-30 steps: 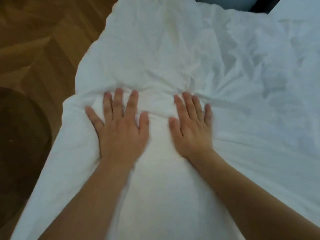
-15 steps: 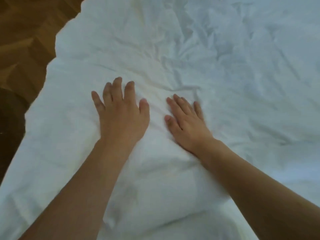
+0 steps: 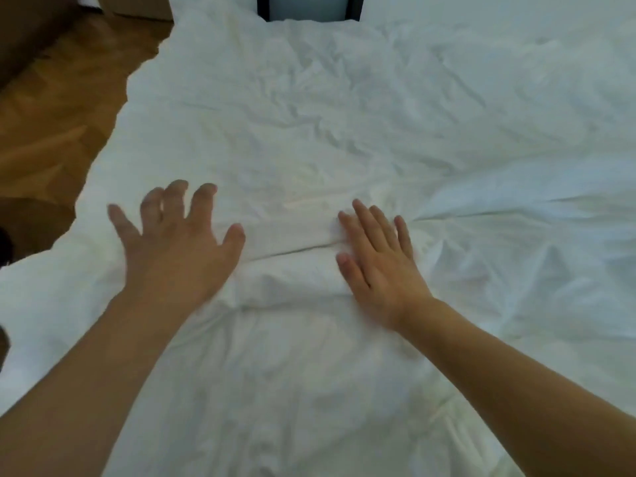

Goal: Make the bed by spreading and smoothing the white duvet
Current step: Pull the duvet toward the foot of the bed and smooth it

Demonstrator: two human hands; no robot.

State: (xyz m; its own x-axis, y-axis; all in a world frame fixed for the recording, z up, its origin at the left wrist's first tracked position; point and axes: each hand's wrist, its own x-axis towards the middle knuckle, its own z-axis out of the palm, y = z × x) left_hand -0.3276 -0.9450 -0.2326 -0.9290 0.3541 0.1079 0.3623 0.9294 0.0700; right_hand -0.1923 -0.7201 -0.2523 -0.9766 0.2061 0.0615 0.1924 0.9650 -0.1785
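The white duvet covers the bed and fills most of the head view, creased all over, with a raised fold running across between my hands. My left hand is near the duvet's left edge, fingers spread and slightly blurred, holding nothing. My right hand lies flat, palm down, on the fold at the middle, fingers together and pointing away from me. Wrinkles fan out to the right of it.
Wooden parquet floor lies along the bed's left side. A dark round object sits on the floor by the duvet's left edge. A dark-framed pale panel stands beyond the far end of the bed.
My hands have moved apart, the left one sideways toward the duvet's left edge with fingers spread wider. The view has tilted up, showing more of the far end of the bed.
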